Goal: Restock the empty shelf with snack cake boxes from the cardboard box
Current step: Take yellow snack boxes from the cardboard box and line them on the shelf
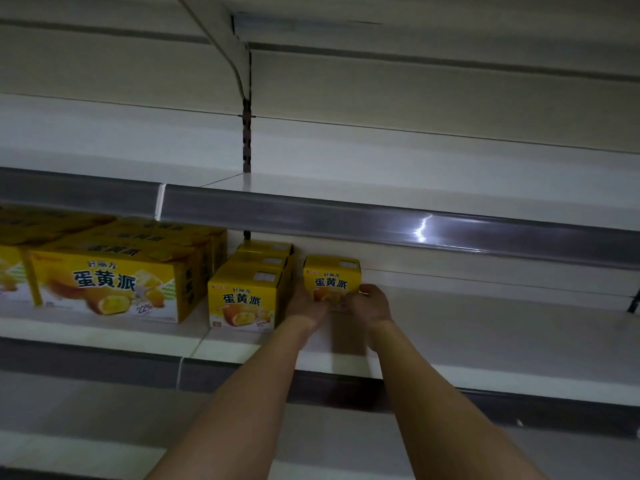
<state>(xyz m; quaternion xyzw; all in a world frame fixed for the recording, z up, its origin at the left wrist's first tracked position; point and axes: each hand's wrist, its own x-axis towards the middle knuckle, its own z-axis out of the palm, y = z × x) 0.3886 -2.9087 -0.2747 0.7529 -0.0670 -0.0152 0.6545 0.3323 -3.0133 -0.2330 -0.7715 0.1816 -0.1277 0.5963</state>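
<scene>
Wide yellow cardboard snack cake boxes [104,285] fill the white metal shelf [485,327] at left, then a front-to-back row of small yellow boxes [244,299], and beside it both grips, left hand [304,303] and right hand [372,303], curl round another small yellow snack cake box [331,277], seemingly starting a parallel row.

Upper white metal shelf [381,199] running above, carrying a grey plastic price rail [311,216] along its front edge | dark slotted upright post [247,140] standing against cream back panels [415,91] | curved cream shelf bracket [225,53] hanging at top.
</scene>
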